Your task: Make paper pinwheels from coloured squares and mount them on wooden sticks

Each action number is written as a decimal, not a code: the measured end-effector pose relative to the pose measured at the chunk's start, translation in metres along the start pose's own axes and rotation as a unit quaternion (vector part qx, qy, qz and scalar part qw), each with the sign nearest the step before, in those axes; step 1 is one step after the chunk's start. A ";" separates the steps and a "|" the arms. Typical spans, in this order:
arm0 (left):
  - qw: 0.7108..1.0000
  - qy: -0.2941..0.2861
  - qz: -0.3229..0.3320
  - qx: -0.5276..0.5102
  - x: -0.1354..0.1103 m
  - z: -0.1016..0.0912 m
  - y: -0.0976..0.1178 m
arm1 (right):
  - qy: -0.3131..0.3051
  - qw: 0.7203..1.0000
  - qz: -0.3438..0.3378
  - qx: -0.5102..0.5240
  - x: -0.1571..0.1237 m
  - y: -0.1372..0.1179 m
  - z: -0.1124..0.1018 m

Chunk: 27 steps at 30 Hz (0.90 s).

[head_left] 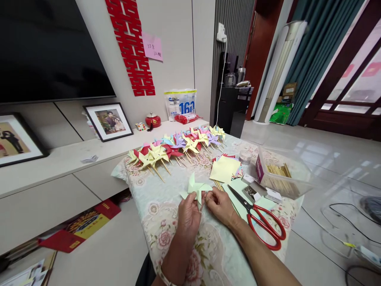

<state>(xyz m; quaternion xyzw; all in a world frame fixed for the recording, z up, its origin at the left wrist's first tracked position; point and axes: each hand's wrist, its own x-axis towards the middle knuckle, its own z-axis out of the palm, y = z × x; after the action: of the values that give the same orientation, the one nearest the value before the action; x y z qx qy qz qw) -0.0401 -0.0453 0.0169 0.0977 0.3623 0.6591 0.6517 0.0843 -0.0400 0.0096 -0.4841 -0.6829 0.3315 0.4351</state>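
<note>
A pale green paper pinwheel (196, 188) is held up over the front part of the table. My left hand (189, 210) is closed on it, thumb on its folded middle. My right hand (219, 202) is closed at the pinwheel's right side, fingertips pinched together; what they pinch, if anything, is hidden. Just right of that hand lie red-handled scissors (258, 214) on pale green paper sheets (238, 190). A small open box of metal pins (252, 191) stands beside the blades. Behind the hands is a stack of coloured paper squares (225, 169).
Finished pinwheels (178, 147) on sticks cover the table's far left. A clear plastic bin (281, 174) holds thin wooden sticks, with a round clear container (245, 157) near it. A flowered cloth (166, 222) covers the table. Cables (336, 222) lie on the floor at right.
</note>
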 end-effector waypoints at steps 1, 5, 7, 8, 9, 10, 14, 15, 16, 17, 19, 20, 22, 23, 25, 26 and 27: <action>1.000 -0.006 0.005 0.013 -0.001 0.000 -0.001 | 0.003 1.000 -0.007 -0.016 0.000 0.001 0.000; 0.999 -0.012 0.017 0.050 -0.004 -0.002 -0.002 | 0.015 0.997 -0.023 -0.069 -0.002 0.006 0.002; 0.998 -0.010 0.027 0.063 -0.005 -0.002 -0.002 | 0.026 0.995 -0.025 -0.089 -0.003 0.008 0.003; 0.997 -0.007 0.033 0.072 -0.005 -0.002 -0.002 | 0.032 0.994 -0.024 -0.098 -0.003 0.008 0.003; 0.996 -0.005 0.038 0.082 -0.006 -0.001 -0.002 | 0.037 0.993 -0.024 -0.105 -0.004 0.009 0.003; 0.995 -0.003 0.042 0.094 -0.006 -0.001 -0.003 | 0.040 0.993 -0.024 -0.111 -0.004 0.009 0.003; 0.993 -0.009 0.042 0.110 -0.006 0.000 -0.004 | 0.044 0.992 -0.032 -0.116 -0.004 0.007 0.002; 0.994 -0.012 0.041 0.104 -0.006 0.000 -0.004 | 0.042 0.992 -0.035 -0.112 -0.004 0.006 0.002; 0.994 -0.015 0.041 0.098 -0.006 0.000 -0.004 | 0.040 0.993 -0.038 -0.105 -0.004 0.005 0.002; 0.995 -0.017 0.041 0.093 -0.006 0.000 -0.003 | 0.037 0.994 -0.039 -0.097 -0.004 0.005 0.002; 0.995 -0.019 0.041 0.087 -0.007 0.000 -0.002 | 0.036 0.996 -0.036 -0.077 -0.003 0.005 0.002; 0.995 -0.019 0.042 0.085 -0.007 0.000 -0.002 | 0.038 0.997 -0.030 -0.064 -0.003 0.005 0.002; 0.996 -0.021 0.043 0.076 -0.008 0.001 -0.001 | 0.048 0.998 -0.014 -0.035 -0.002 0.008 0.002; 0.996 -0.021 0.046 0.072 -0.008 0.001 -0.001 | 0.055 0.998 -0.004 -0.019 -0.002 0.009 0.001; 0.996 -0.019 0.057 0.072 -0.009 0.002 -0.001 | 0.074 0.997 0.015 0.015 0.000 0.012 -0.003; 0.995 -0.015 0.065 0.073 -0.009 0.002 -0.001 | 0.086 0.996 0.022 0.032 0.001 0.013 -0.006; 0.994 -0.009 0.077 0.075 -0.008 0.001 -0.002 | 0.099 0.994 0.027 0.048 0.002 0.013 -0.010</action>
<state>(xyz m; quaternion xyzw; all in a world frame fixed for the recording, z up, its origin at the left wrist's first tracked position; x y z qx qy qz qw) -0.0368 -0.0526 0.0190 0.1799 0.3964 0.6774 0.5930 0.0977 -0.0336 0.0023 -0.5113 -0.6065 0.3265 0.5139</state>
